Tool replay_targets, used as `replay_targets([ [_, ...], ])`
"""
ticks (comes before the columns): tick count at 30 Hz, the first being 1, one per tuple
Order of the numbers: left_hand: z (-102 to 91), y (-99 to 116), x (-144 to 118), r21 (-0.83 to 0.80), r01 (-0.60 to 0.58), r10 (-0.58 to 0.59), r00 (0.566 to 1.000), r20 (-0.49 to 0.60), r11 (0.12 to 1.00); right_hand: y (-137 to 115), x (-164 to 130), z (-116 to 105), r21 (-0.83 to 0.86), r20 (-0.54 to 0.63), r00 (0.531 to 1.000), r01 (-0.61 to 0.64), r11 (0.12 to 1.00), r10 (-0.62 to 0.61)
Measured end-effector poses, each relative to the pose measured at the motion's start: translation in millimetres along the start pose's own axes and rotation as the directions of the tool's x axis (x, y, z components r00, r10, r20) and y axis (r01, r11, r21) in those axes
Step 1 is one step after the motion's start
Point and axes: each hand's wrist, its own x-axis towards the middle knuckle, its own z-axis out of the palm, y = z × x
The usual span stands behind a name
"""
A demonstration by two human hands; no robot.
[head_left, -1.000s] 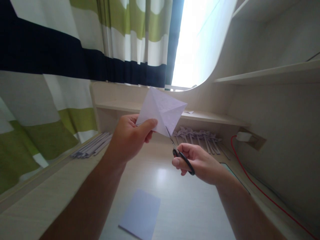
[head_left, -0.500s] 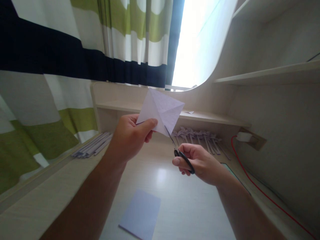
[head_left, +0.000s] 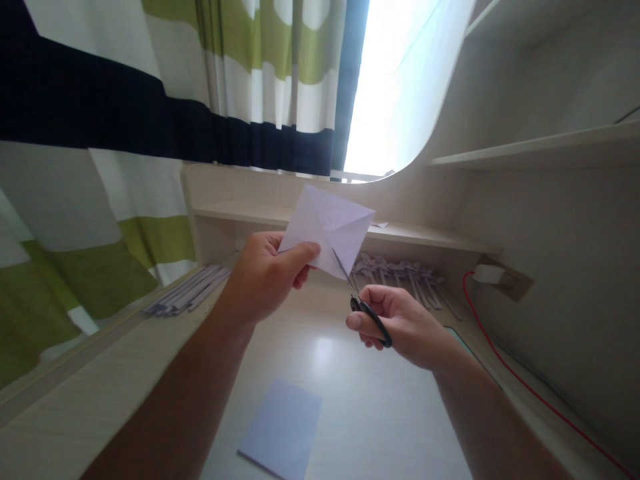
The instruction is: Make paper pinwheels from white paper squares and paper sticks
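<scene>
Pale paper, creased along its diagonals, is what we find at the centre of the view: a square sheet (head_left: 327,227) held up in the air above the desk (head_left: 350,400), in front of the low back shelf (head_left: 425,233). We note that the left hand (head_left: 265,280) is closed on the sheet's lower left corner, thumb on the near face and fingers behind it. The right hand (head_left: 400,323) is wrapped around the black handles of the scissors (head_left: 363,300); the blades point up and to the left, and their tips are at the sheet's lower edge, along one of the creases. We cannot tell how wide the blades stand, since they appear as one thin line. The two hands are close but apart, the right one lower and just to the right of the left.

On the desk below the arms we record a second flat sheet (head_left: 283,430), lavender in tone. A bundle of rolled paper sticks (head_left: 185,297) lies at the left edge of the desk, next to the striped curtain (head_left: 150,133). A row of small folded pinwheels (head_left: 395,273) lies under the shelf, behind the right hand. A red cable (head_left: 505,367) runs along the right wall from a white plug (head_left: 487,272).
</scene>
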Motion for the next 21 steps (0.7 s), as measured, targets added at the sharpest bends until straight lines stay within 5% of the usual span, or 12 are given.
replay_targets([
  [21, 0.9, -2.3, 0.4, 0.001, -0.002, 0.002, 0.999, 0.054, 1.0, -2.1, 0.2, 2.1, -0.026, -0.082, 0.997, -0.001, 1.0, -0.001],
])
